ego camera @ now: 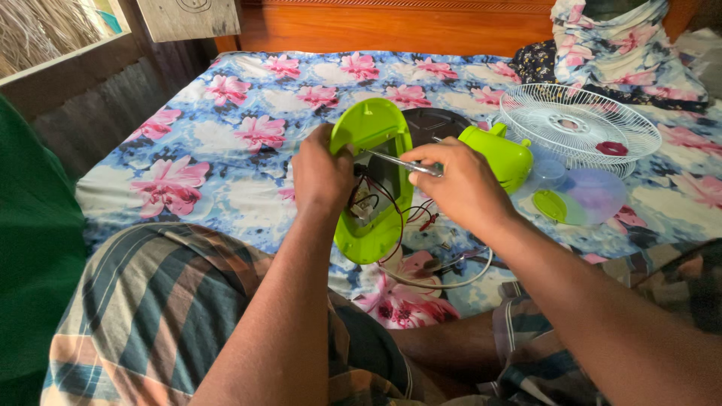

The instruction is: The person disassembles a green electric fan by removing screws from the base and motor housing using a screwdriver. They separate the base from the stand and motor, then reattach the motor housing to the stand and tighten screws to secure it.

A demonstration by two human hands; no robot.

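Observation:
My left hand (322, 174) grips the edge of a lime-green fan base shell (374, 128), held upright and open over the bed, with red and black wires (391, 207) showing inside it. My right hand (460, 184) holds a metal screwdriver (391, 159) whose tip points into the shell near my left thumb. Just behind my right hand lies the green fan motor housing (502, 154).
A white wire fan guard (579, 124) lies at the right, with a translucent fan blade (594, 194) in front of it. A white cable (444, 282) loops on the floral bedsheet (226, 150). Folded cloth (617, 45) lies by the wooden headboard (391, 26). My checked lungi (158, 308) covers my legs.

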